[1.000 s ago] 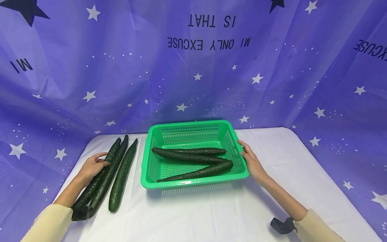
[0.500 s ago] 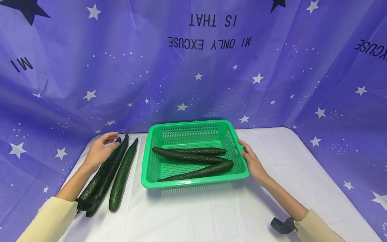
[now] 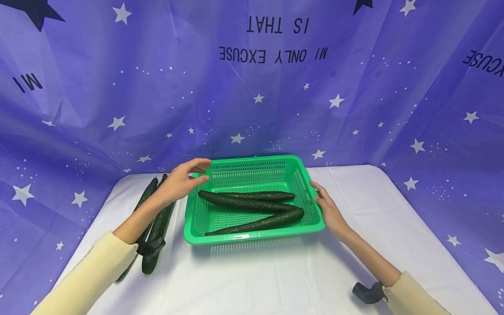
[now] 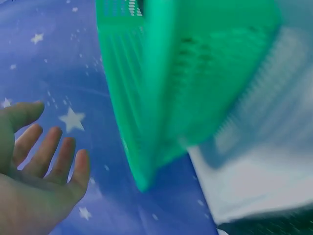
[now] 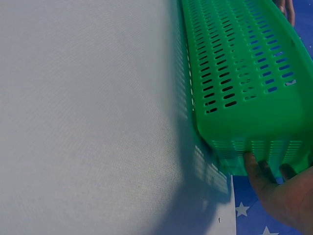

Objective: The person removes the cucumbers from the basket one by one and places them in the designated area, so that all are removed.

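Observation:
My left hand hovers over the back left corner of a green slotted plastic basket, thumb and fingers spread with nothing between them. In the left wrist view its loosely bent fingers stand apart from the basket. On the opposite side, my right hand grips the basket's right rim; the right wrist view shows a finger against the end wall. Three dark green cucumbers lie inside the basket. More cucumbers lie left of it, partly hidden under my left forearm.
A white cloth covers the table, and the basket sits toward its back edge. A purple star-printed curtain hangs behind and at both sides. Each wrist wears a black device.
My left hand has left the cucumbers on the left, lifting up and then moving right to the basket's back left corner without a cucumber. The right hand and basket have stayed put.

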Action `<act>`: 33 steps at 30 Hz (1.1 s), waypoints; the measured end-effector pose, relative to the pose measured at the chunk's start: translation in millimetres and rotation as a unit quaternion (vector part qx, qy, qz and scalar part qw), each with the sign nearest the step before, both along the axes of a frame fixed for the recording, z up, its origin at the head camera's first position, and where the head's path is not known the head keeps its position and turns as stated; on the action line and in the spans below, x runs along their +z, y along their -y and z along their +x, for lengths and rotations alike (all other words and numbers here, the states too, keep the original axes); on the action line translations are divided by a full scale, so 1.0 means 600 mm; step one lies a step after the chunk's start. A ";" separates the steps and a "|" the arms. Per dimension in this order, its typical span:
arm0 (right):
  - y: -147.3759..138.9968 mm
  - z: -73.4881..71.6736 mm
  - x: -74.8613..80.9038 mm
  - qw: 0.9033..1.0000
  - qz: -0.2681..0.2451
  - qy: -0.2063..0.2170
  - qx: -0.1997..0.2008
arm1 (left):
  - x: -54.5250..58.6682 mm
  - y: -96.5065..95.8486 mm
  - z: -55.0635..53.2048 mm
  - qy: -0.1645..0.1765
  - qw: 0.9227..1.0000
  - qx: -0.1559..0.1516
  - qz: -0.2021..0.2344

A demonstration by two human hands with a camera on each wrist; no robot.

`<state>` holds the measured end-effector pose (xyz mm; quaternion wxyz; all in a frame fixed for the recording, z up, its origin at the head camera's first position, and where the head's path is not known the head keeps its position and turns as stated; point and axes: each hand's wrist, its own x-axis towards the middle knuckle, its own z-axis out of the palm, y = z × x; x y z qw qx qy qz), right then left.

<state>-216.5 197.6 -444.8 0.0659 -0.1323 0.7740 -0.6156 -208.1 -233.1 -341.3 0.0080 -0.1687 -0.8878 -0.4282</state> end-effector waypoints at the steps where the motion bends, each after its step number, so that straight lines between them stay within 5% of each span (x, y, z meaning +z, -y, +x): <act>1: 0.000 0.000 0.000 1.000 -0.001 0.001 0.000 | 0.003 -0.010 -0.006 0.003 1.000 -0.009 0.000; 10: -0.001 -0.001 0.001 1.000 0.002 -0.001 -0.001 | -0.003 -0.098 -0.055 0.043 0.994 -0.101 -0.004; 16: 0.000 -0.002 0.000 1.000 0.002 -0.003 0.002 | -0.026 -0.136 -0.084 0.121 0.981 -0.153 0.000; 21: -0.002 -0.002 0.002 1.000 0.005 -0.003 0.000 | -0.036 -0.156 -0.104 0.188 0.968 -0.164 -0.005; 33: -0.001 0.000 0.001 1.000 0.002 -0.005 -0.003 | -0.088 -0.176 -0.142 0.256 0.952 -0.156 -0.054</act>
